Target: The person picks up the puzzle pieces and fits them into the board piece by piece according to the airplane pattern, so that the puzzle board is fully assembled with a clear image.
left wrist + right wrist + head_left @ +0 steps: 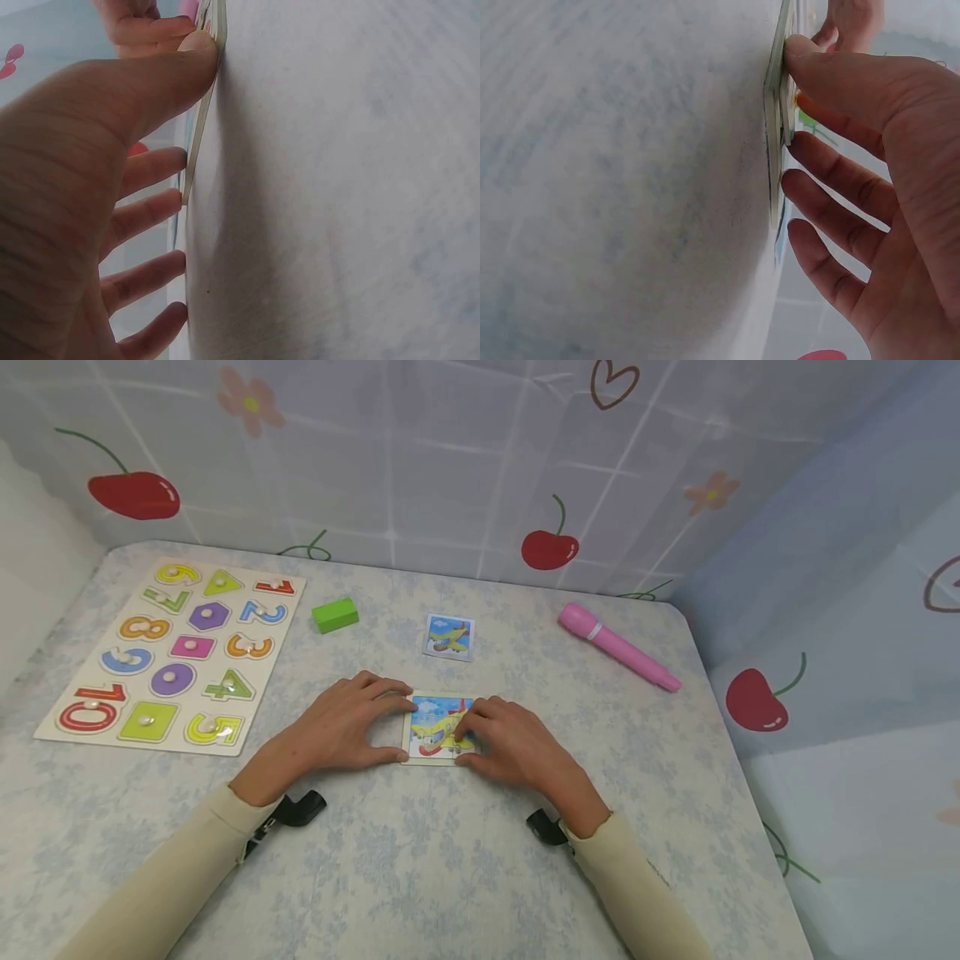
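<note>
A small square jigsaw puzzle (435,718) lies flat on the table, its pale frame round a yellow airplane on blue sky. My left hand (341,727) holds the frame's left side, thumb at the near corner and fingertips along the edge farther up. At the right side, my right hand (517,743) pinches a puzzle piece (787,112) between thumb and fingers, at the level of the frame's top. Its fingers hide much of that side. Beyond the puzzle lies a small card (450,637) with a similar airplane picture.
A peg board (255,697) of numbers and shapes lies at the left. Near it sits a green block (335,615). A pink pen-shaped torch (618,647) rests at the back right. Cherry-print curtains (450,468) hang behind the patterned table (420,877).
</note>
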Available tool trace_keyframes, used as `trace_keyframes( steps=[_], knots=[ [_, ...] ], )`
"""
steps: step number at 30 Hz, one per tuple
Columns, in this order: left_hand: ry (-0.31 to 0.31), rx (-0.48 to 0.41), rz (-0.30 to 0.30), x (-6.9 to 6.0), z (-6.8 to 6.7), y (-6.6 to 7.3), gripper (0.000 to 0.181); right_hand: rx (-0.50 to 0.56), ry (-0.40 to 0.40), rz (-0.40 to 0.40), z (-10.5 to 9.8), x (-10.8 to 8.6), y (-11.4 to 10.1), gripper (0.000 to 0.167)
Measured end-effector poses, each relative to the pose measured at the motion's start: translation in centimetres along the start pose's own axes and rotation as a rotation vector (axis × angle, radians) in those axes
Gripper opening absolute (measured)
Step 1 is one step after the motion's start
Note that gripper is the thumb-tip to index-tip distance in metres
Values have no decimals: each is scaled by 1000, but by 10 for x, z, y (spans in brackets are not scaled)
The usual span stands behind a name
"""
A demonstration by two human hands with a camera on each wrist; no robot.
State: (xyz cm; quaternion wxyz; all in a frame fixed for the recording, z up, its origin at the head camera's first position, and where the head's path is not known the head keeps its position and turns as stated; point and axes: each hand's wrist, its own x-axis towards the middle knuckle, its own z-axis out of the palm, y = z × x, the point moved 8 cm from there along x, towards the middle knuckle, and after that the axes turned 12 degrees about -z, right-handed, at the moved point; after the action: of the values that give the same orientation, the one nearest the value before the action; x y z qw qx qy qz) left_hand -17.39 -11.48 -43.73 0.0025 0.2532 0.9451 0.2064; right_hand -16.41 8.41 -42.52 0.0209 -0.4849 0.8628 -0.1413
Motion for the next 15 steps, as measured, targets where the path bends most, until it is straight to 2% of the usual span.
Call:
trace_keyframes(
  steps=[15],
  knots=[
    [0, 7, 2, 1, 0, -1, 69, 89, -19, -43, 1, -2, 4, 14]
  ],
)
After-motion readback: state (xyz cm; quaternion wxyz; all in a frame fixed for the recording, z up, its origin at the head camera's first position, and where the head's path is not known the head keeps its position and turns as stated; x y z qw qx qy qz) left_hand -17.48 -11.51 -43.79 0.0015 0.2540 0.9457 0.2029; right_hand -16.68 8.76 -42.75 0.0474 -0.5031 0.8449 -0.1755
